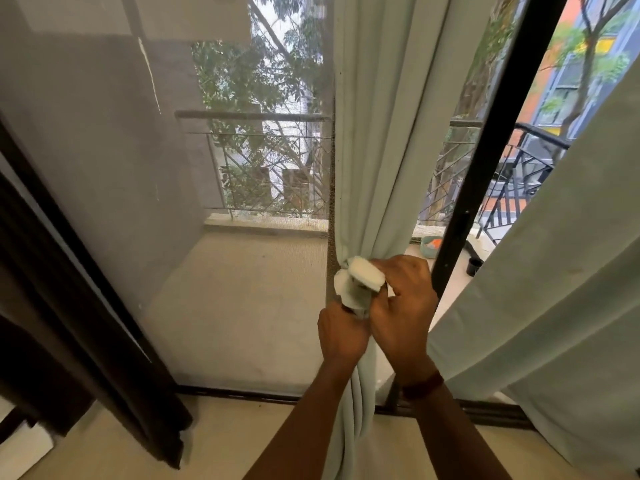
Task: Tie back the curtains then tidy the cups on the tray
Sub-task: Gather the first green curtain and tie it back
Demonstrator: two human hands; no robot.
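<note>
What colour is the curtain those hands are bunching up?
The curtain is plain pale green; seen best in the head view.

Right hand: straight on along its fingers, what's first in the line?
The white tieback, which the right hand is pinching; right behind it, the gathered curtain. Depth past that is unclear.

- Gathered curtain (381,133): pale green cloth, matt, softly folded.
- Tieback (365,273): white, thick fabric, slightly fuzzy.
- Screen (242,271): fine grey mesh.
- Door frame (502,133): black, smooth, looks like metal.
- Floor (225,438): pale, smooth, faintly glossy.
</note>
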